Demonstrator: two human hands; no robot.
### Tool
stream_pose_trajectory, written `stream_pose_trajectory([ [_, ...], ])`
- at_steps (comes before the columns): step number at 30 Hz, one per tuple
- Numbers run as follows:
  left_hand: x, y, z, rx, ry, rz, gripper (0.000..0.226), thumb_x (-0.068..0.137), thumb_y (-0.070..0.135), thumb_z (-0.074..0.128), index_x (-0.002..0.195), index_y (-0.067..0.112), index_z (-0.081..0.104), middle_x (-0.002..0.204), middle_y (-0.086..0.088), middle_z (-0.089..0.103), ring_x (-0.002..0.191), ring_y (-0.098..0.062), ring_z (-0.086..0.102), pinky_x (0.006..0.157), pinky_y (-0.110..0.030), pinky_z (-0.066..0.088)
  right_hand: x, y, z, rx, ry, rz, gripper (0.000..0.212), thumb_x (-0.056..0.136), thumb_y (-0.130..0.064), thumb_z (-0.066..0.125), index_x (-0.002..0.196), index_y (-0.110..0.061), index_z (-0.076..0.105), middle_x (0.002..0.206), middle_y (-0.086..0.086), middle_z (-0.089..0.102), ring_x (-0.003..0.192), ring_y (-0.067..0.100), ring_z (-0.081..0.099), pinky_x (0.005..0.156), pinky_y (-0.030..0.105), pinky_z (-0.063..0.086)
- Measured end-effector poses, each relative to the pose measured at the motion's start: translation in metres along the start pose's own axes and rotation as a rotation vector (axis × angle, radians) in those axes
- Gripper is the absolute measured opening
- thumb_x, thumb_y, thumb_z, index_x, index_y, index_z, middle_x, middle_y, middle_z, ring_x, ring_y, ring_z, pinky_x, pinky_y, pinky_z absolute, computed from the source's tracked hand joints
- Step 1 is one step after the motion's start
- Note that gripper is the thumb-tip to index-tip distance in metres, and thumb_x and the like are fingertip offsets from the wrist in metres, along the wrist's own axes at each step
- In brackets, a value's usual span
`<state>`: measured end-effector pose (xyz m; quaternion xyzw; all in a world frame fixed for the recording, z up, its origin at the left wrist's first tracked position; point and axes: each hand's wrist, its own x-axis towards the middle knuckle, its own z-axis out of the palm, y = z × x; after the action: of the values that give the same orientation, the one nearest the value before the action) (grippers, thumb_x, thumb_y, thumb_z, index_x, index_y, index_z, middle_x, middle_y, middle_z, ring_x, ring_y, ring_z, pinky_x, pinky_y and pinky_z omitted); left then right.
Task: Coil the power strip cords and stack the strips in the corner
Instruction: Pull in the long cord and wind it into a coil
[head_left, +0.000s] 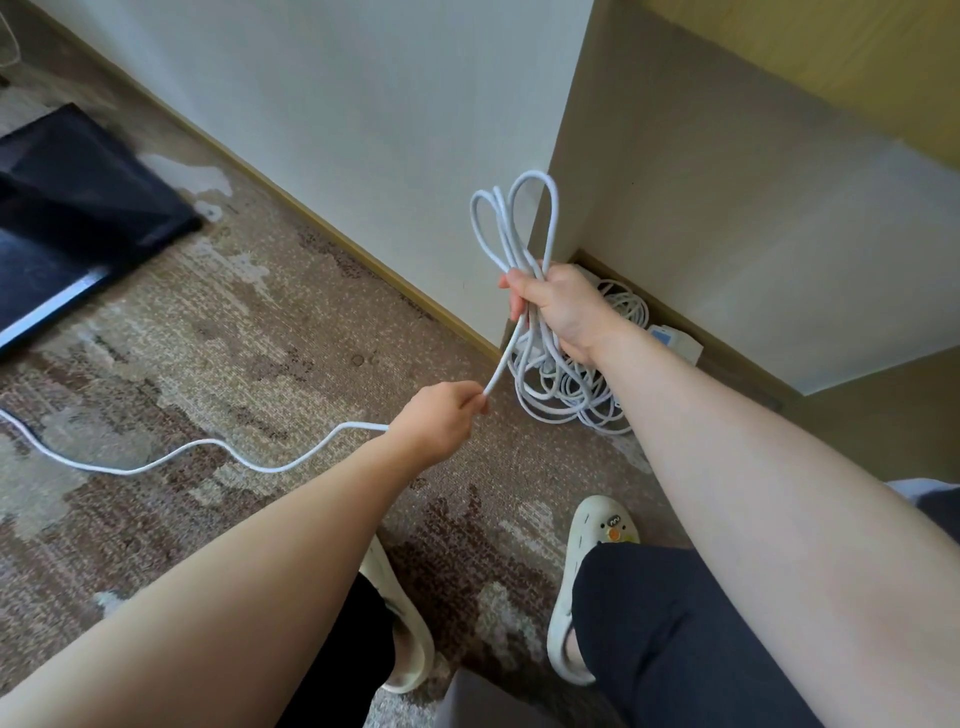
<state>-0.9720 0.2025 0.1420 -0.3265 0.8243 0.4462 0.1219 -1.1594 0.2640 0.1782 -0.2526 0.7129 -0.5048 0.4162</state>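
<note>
My right hand (558, 312) is shut around a bundle of white cord loops (514, 218) that stick up above the fist. From it the same cord runs down to my left hand (441, 421), which pinches the loose part. The rest of the cord (208, 447) trails left across the carpet and out of view. Behind my right hand, in the corner on the floor, lies a pile of coiled white cords (571, 389) with a white power strip (675, 345) partly hidden by my wrist.
White wall with a wooden baseboard (363, 260) runs diagonally to the corner beside a beige cabinet side (727, 234). A dark flat object (67, 218) lies on the patterned carpet at left. My feet in pale slippers (597, 571) stand below.
</note>
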Motion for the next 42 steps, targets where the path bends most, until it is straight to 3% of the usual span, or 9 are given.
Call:
stream_pose_trajectory([
  [3, 0.001, 0.01, 0.01, 0.049, 0.023, 0.054, 0.027, 0.101, 0.029, 0.041, 0.09, 0.018, 0.064, 0.065, 0.002, 0.057, 0.055, -0.015, 0.05, 0.053, -0.03, 0.042, 0.0, -0.004, 0.003, 0.076, -0.014, 0.01, 0.043, 0.103, -0.018, 0.051, 0.062, -0.007, 0.056, 0.097, -0.001, 0.062, 0.072, 0.016, 0.064, 0.083, 0.038, 0.054],
  [7, 0.005, 0.01, 0.017, 0.046, 0.028, 0.038, 0.028, 0.102, 0.028, 0.041, 0.093, 0.016, 0.065, 0.072, -0.002, 0.062, 0.062, -0.021, 0.057, 0.058, -0.034, 0.048, -0.001, -0.002, 0.008, 0.087, 0.016, -0.008, 0.024, 0.104, -0.017, 0.05, 0.089, -0.001, 0.06, 0.065, -0.002, 0.052, 0.052, 0.016, 0.052, 0.071, 0.038, 0.053],
  [14, 0.005, -0.035, 0.0, 0.104, -0.12, -0.023, 0.025, 0.102, 0.031, 0.041, 0.097, 0.026, 0.065, 0.081, -0.003, 0.066, 0.059, -0.014, 0.054, 0.053, -0.027, 0.043, 0.002, 0.006, -0.002, 0.097, 0.05, -0.013, 0.018, 0.1, -0.017, 0.053, 0.089, -0.008, 0.064, 0.052, -0.006, 0.048, 0.048, 0.012, 0.045, 0.054, 0.025, 0.042],
  [19, -0.01, -0.088, -0.041, 0.133, -0.096, -0.162, 0.026, 0.101, 0.033, 0.045, 0.085, 0.024, 0.064, 0.076, -0.003, 0.061, 0.065, -0.017, 0.053, 0.067, -0.038, 0.051, 0.003, 0.009, -0.013, 0.063, 0.112, -0.008, 0.016, 0.099, -0.013, 0.055, 0.086, -0.007, 0.062, 0.047, -0.009, 0.047, 0.045, 0.011, 0.042, 0.05, 0.025, 0.037],
  [22, -0.015, -0.094, -0.06, 0.078, 0.034, -0.166, 0.026, 0.099, 0.034, 0.049, 0.088, 0.022, 0.069, 0.068, 0.0, 0.055, 0.057, -0.015, 0.046, 0.055, -0.029, 0.041, 0.003, 0.008, -0.008, 0.031, 0.149, -0.005, 0.016, 0.099, -0.013, 0.055, 0.086, -0.008, 0.063, 0.048, -0.006, 0.047, 0.047, 0.013, 0.044, 0.055, 0.03, 0.04],
  [26, -0.015, -0.055, -0.047, 0.229, -0.051, -0.047, 0.021, 0.097, 0.038, 0.052, 0.086, 0.028, 0.067, 0.066, 0.004, 0.061, 0.047, -0.008, 0.044, 0.043, -0.019, 0.037, 0.001, -0.001, 0.004, 0.025, 0.112, -0.005, 0.015, 0.1, -0.018, 0.056, 0.095, -0.008, 0.066, 0.059, -0.005, 0.051, 0.055, 0.012, 0.048, 0.065, 0.032, 0.049],
  [31, -0.009, -0.013, -0.016, 0.368, -0.109, 0.163, 0.022, 0.098, 0.037, 0.049, 0.084, 0.028, 0.062, 0.067, 0.005, 0.061, 0.054, -0.012, 0.052, 0.048, -0.027, 0.039, -0.004, 0.0, 0.012, -0.039, 0.097, -0.008, 0.017, 0.1, -0.017, 0.056, 0.104, -0.002, 0.064, 0.062, -0.002, 0.046, 0.046, 0.009, 0.038, 0.045, 0.023, 0.037],
  [36, -0.015, -0.045, -0.03, 0.167, -0.19, 0.025, 0.023, 0.101, 0.027, 0.043, 0.099, 0.025, 0.066, 0.073, 0.004, 0.057, 0.057, -0.012, 0.046, 0.054, -0.025, 0.039, 0.0, 0.005, -0.012, -0.138, 0.268, -0.035, 0.01, 0.095, -0.019, 0.06, 0.09, -0.01, 0.061, 0.054, -0.008, 0.043, 0.045, 0.008, 0.037, 0.049, 0.028, 0.033],
  [42, -0.024, -0.081, -0.052, -0.031, -0.165, -0.045, 0.023, 0.101, 0.022, 0.047, 0.102, 0.018, 0.07, 0.081, -0.002, 0.065, 0.078, -0.017, 0.061, 0.079, -0.031, 0.048, 0.002, 0.007, -0.022, -0.213, 0.331, -0.081, 0.017, 0.092, -0.023, 0.062, 0.09, -0.006, 0.065, 0.061, -0.003, 0.042, 0.055, 0.014, 0.039, 0.058, 0.031, 0.036],
])
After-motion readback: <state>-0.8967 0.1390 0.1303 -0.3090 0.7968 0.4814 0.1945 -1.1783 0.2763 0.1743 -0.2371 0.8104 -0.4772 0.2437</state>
